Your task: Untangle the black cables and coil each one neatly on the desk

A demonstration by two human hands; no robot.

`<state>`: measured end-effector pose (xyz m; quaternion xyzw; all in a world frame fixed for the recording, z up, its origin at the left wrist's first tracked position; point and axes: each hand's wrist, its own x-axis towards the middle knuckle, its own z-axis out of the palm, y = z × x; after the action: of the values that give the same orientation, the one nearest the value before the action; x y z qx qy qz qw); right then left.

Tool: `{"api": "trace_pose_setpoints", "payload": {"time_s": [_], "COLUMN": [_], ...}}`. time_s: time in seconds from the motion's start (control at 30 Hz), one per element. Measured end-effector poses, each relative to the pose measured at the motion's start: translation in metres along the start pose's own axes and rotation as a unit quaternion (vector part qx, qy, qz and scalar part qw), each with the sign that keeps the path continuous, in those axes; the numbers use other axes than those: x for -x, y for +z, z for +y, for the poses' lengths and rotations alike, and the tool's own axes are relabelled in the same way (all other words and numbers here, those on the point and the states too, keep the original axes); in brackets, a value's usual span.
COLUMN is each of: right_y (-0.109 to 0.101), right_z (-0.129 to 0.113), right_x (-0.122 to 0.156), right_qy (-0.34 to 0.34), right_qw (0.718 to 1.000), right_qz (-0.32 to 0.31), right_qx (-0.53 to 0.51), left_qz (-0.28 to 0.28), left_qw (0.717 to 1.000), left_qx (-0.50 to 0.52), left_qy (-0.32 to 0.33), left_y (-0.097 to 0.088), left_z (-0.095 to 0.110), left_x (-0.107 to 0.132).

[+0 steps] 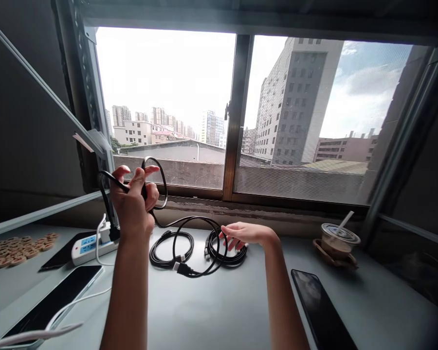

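My left hand (133, 194) is raised at the left with its fingers closed on a black HDMI cable (187, 270). Part of the cable loops up around the fingers. From there it runs down to the desk in loose loops that end in a plug with a light metal tip. My right hand (246, 234) hovers with fingers stretched out by the right side of these loops; whether the fingertips touch the cable I cannot tell. Two coiled black cables, a left coil (156, 262) and a right coil (235, 263), lie behind the loops.
A power strip (89, 247) with plugs stands at the left, near a phone (54, 304), a white cord (71, 305) and several wooden discs (16, 252). At the right are another phone (319, 306) and a lidded cup (339, 240) with a straw.
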<state>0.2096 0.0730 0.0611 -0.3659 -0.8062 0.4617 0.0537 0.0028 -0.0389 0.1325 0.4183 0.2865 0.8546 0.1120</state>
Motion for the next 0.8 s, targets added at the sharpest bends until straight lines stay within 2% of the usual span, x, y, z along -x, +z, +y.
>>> {"api": "trace_pose_setpoints", "payload": {"time_s": [0.17, 0.3, 0.43, 0.53, 0.67, 0.73, 0.8], "right_y": [-0.004, -0.007, -0.009, -0.009, -0.005, -0.002, 0.001], "right_z": [-0.009, -0.010, -0.012, -0.014, -0.021, -0.025, -0.030], "right_x": [0.025, 0.040, 0.048, 0.049, 0.043, 0.036, 0.029], "right_qy": [-0.118, -0.226, -0.281, -0.299, -0.324, -0.341, -0.354], "right_qw": [0.992, 0.970, 0.951, 0.942, 0.931, 0.919, 0.900], "right_qz": [-0.018, -0.020, -0.056, -0.054, -0.001, 0.021, 0.053], "right_qx": [-0.027, -0.084, -0.113, -0.144, -0.167, -0.194, -0.248], "left_qz": [0.014, 0.021, 0.010, -0.018, -0.100, -0.132, -0.140], "left_qw": [0.999, 0.998, 0.997, 0.997, 0.994, 0.989, 0.987], "left_qx": [0.040, 0.051, 0.071, 0.072, 0.027, 0.000, -0.018], "left_qy": [0.025, 0.035, 0.021, 0.016, -0.034, -0.065, -0.080], "left_y": [0.002, 0.001, 0.002, 0.008, 0.021, 0.027, 0.033], "left_z": [-0.001, 0.000, 0.003, 0.004, 0.003, 0.001, -0.002], "left_x": [-0.001, 0.000, 0.001, 0.005, 0.015, 0.021, 0.027]}}
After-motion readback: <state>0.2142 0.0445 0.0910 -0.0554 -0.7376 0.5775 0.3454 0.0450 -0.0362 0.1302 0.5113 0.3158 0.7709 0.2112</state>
